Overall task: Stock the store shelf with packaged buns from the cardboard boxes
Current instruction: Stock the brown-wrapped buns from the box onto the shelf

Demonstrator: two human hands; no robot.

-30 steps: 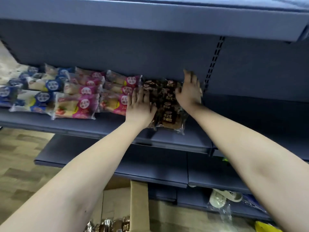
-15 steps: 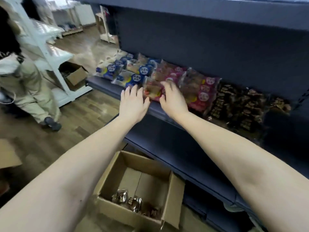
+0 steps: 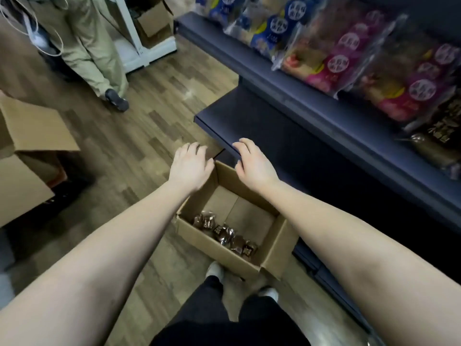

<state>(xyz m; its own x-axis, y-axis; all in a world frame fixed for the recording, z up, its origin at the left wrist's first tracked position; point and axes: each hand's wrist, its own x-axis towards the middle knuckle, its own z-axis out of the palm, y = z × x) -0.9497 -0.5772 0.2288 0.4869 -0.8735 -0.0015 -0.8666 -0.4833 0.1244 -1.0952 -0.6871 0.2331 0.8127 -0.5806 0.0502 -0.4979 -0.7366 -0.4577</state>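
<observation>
On the wood-look plank floor [image 3: 154,101], just beside the dark blue metal store shelf [image 3: 311,103], stands an open brown cardboard box [image 3: 275,248]. A few brown-wrapped packaged buns [image 3: 224,233] lie in a row on its bottom, against one side wall. Both hands hang above the box's far end, apart from each other and holding nothing. The left hand [image 3: 190,166] and right hand [image 3: 254,166] are palm down with fingers loosely curled. The right fingers overlap the corner of a lower shelf board [image 3: 239,118]; whether they touch it I cannot tell. Up on the shelf lie blue-labelled bun packs [image 3: 272,28], pink-labelled bun packs [image 3: 349,58] and dark brown bun packs [image 3: 439,136], side by side.
</observation>
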